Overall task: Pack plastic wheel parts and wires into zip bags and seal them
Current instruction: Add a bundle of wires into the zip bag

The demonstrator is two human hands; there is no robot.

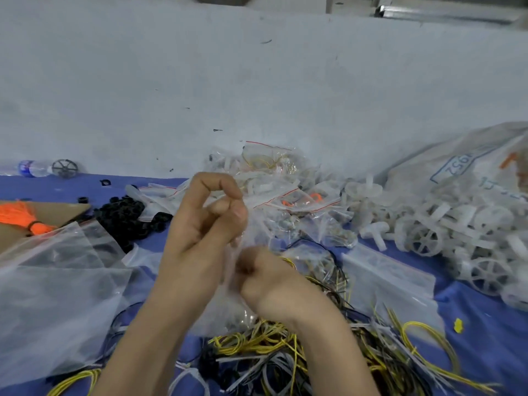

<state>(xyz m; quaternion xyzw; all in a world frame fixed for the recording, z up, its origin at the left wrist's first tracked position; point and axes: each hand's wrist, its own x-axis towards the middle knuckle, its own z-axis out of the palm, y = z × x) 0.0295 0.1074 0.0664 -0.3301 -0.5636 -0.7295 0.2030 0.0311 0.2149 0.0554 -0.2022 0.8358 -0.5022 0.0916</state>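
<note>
A clear zip bag (228, 307) hangs between both hands at the centre of the head view. My left hand (205, 224) pinches its upper edge between thumb and curled fingers. My right hand (268, 281) grips the bag lower down, fingers curled into the plastic. What lies inside the bag is blurred. Yellow, black and grey wires (285, 352) lie tangled on the blue cloth under my wrists. White plastic wheel parts (445, 232) are heaped at the right. Filled zip bags (274, 178) with red seal lines are piled just beyond my hands.
Empty clear bags (57, 281) lie at the left, more (385, 275) at the right. Black rings (125, 215) sit left of centre. An orange tassel (20, 212) rests on cardboard. A water bottle (31, 168) and a large printed sack (463, 167) lie at the edges.
</note>
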